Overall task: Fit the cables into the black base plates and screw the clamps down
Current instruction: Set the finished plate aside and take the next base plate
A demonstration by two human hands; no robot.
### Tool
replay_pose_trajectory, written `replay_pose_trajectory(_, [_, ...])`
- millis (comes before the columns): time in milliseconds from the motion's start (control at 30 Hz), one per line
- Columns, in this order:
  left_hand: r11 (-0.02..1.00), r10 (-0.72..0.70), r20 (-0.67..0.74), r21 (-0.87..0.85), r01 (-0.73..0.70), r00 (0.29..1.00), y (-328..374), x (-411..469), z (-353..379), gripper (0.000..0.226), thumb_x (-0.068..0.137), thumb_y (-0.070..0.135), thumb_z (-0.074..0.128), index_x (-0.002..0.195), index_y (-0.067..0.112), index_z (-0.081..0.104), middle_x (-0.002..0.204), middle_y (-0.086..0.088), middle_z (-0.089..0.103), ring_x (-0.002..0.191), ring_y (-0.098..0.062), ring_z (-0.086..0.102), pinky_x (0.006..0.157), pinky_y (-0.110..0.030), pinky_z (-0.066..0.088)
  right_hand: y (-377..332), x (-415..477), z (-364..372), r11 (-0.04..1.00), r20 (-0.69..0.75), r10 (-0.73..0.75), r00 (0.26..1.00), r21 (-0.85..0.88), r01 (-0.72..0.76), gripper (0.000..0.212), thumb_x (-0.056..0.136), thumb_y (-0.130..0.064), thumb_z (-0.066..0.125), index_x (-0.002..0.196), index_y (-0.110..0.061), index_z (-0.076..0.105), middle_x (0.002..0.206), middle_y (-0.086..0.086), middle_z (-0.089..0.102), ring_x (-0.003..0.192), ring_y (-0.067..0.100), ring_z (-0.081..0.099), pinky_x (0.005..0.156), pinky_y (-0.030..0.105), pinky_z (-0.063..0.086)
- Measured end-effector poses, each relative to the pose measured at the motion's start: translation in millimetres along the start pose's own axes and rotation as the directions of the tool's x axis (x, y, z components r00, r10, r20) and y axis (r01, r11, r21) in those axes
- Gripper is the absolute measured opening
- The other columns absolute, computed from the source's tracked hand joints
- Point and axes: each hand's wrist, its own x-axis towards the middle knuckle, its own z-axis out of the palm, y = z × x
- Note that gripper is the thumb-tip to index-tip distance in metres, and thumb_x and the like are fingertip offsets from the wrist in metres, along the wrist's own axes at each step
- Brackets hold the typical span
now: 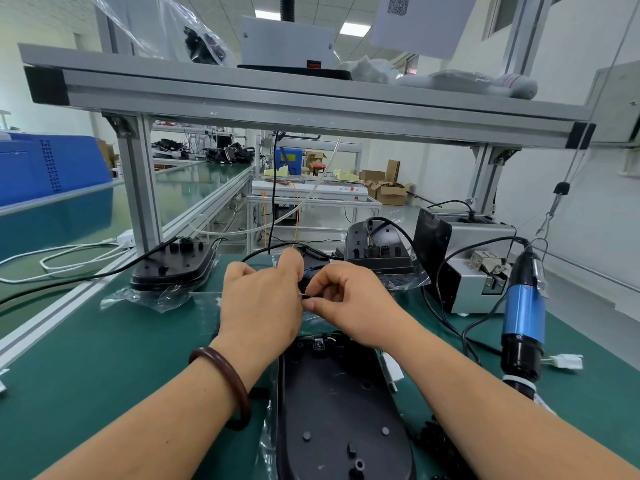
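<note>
Your left grip (pixel 259 306) and right grip (pixel 349 303) meet knuckle to knuckle over the far end of the nearest black base plate (pixel 341 410), both with fingers curled. Each is clamped, thumb against forefinger, on the thin end of the black cable (pixel 305 284) held between them, just above the plate. I cannot tell exactly which strand each pinch holds. The plate lies flat in front of you on a clear plastic bag (pixel 266 441) on the green counter (pixel 104 358). It is a long matt-black oval, inner side up, with small round bosses and posts along its length. There is a screw fitting (pixel 318 344) at its far edge, with a hint of yellow wire beside it. A second plate (pixel 173 268) sits to the left on its own bag, with a cable running out of it. A third plate (pixel 379 249) stands tilted behind your right grip, showing coloured wires. The blue electric screwdriver (pixel 523 306) hangs upright at the right, near a grey metal box (pixel 474 265). A dark brown bangle (pixel 225 386) circles your left wrist.
</note>
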Motion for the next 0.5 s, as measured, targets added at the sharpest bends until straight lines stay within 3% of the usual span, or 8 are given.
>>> replay_pose_trajectory(200, [0.999, -0.009, -0.025, 0.042, 0.01, 1.0, 1.7, -1.6, -0.8, 0.044, 0.081, 0.026, 0.058, 0.083, 0.03, 0.014, 0.056, 0.007, 0.059, 0.051, -0.017, 0.055, 0.067, -0.031, 0.01, -0.8, 0.2, 0.6, 1.0, -0.009, -0.014, 1.0, -0.013, 0.014, 0.019, 0.087, -0.017, 0.069, 0.075, -0.027, 0.059, 0.077, -0.006, 0.058, 0.064, 0.004, 0.049, 0.063, 0.015, 0.039])
replay_pose_trajectory(333, [0.998, -0.038, -0.041, 0.049, 0.04, 0.998, 2.7, -1.7, -2.6, 0.041, 0.077, 0.02, 0.059, 0.084, 0.03, 0.02, 0.049, 0.007, 0.053, 0.046, -0.018, 0.05, 0.066, -0.031, 0.01, -0.1, -0.2, 0.9, 1.0, -0.003, -0.009, 1.0, 0.026, 0.009, 0.018, 0.09, -0.016, 0.065, 0.076, -0.026, 0.059, 0.072, -0.012, 0.053, 0.059, -0.003, 0.045, 0.06, 0.01, 0.035])
replay_pose_trajectory(500, [0.999, -0.029, -0.075, 0.039, 0.032, 0.997, 4.8, -2.7, -3.3, 0.037, 0.077, 0.019, 0.06, 0.083, 0.028, 0.024, 0.047, 0.006, 0.053, 0.043, -0.019, 0.048, 0.065, -0.032, 0.008, 0.0, -0.4, 1.9, 1.0, -0.005, -0.02, 1.0, 0.014, 0.02, 0.015, 0.089, -0.015, 0.065, 0.078, -0.022, 0.059, 0.075, -0.01, 0.052, 0.061, 0.0, 0.044, 0.061, 0.01, 0.036])
